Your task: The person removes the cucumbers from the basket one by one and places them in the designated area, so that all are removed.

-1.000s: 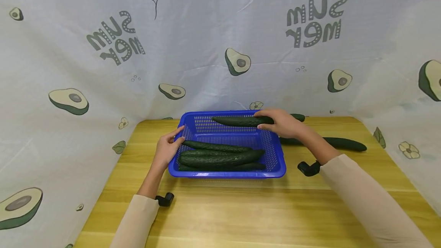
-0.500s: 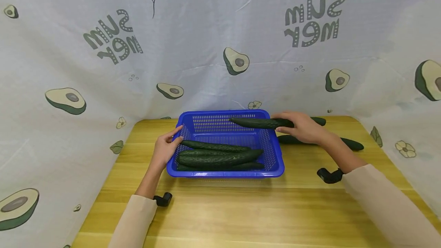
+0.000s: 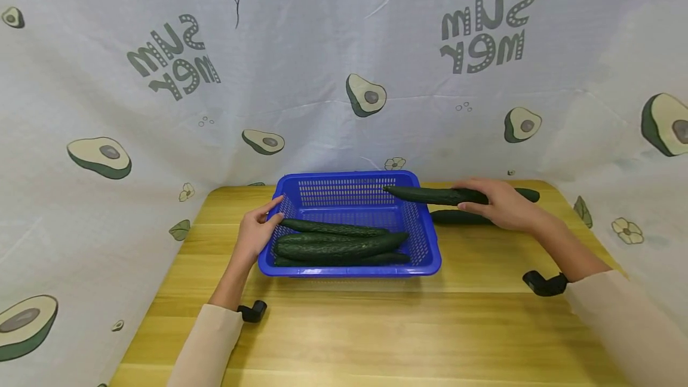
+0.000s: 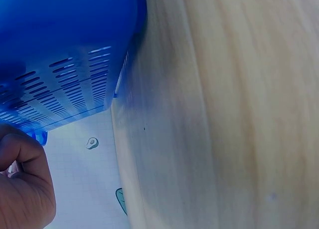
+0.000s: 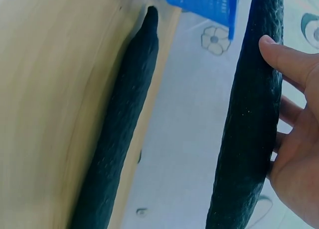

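Observation:
My right hand (image 3: 502,203) grips a long dark green cucumber (image 3: 430,195) near its middle, raised above the table beyond the basket's right side. The cucumber's left tip overlaps the basket's back right corner in the head view. From the right wrist, the thumb lies across the held cucumber (image 5: 246,114) with fingers behind it. A blue plastic basket (image 3: 349,272) holds several cucumbers (image 3: 344,248) along its front half. My left hand (image 3: 254,233) pinches the basket's left rim, its thumb close to one cucumber's end. The left wrist view shows the basket's slotted wall (image 4: 70,84) beside the bent fingers.
Another cucumber (image 3: 457,217) lies on the wooden table (image 3: 344,333) right of the basket, partly hidden by my right hand. A white cloth (image 3: 301,76) with avocado prints hangs behind the table and at its sides. Each wrist carries a black camera mount (image 3: 545,283).
My right hand has carried the cucumber rightward, from over the basket's back part to mostly past its right edge. The left hand keeps its place on the rim.

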Demonstrator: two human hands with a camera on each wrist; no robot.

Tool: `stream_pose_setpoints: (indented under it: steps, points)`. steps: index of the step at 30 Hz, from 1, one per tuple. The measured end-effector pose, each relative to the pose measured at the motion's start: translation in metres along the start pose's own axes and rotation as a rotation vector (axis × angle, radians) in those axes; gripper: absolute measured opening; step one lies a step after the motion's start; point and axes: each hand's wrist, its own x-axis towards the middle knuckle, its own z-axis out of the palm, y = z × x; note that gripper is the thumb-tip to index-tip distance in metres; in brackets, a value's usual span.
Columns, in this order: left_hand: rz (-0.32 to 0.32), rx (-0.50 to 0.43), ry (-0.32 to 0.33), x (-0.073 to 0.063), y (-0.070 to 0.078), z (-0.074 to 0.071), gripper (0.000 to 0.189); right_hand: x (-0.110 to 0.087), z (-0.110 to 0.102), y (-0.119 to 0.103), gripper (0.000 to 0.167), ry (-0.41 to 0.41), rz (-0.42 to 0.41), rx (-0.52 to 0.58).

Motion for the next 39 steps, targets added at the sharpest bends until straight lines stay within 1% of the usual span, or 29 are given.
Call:
stream_pose_setpoints:
  steps: [4, 7, 17, 24, 28, 33, 36, 39]
  points:
    - [-0.025, -0.007, -0.009, 0.002, 0.001, -0.001, 0.049, -0.01, -0.003, 0.01, 0.05, -0.003, 0.03, -0.008]
    - [-0.026, -0.004, -0.009, 0.001, 0.001, 0.0, 0.049, -0.018, -0.005, 0.018, 0.05, 0.004, 0.041, -0.022]
    - [0.04, 0.019, 0.011, -0.004, 0.002, 0.001, 0.046, -0.045, -0.005, 0.048, 0.047, 0.05, 0.036, -0.052]
    - [0.039, 0.028, 0.016, -0.004, 0.002, 0.002, 0.046, -0.059, 0.0, 0.071, 0.047, 0.068, 0.059, -0.05]
    - [0.033, 0.014, 0.01, -0.004, 0.003, 0.001, 0.046, -0.062, 0.005, 0.082, 0.045, 0.067, 0.064, -0.068]
    - [0.029, -0.013, -0.004, -0.004, 0.003, 0.001, 0.047, -0.064, 0.017, 0.093, 0.046, 0.03, 0.068, -0.082]
    - [0.038, -0.002, 0.001, -0.004, 0.003, 0.002, 0.047, -0.064, 0.025, 0.095, 0.047, 0.001, 0.061, -0.072]
    - [0.043, 0.001, 0.008, -0.004, 0.003, 0.002, 0.046, -0.062, 0.032, 0.094, 0.046, -0.007, 0.052, -0.071]
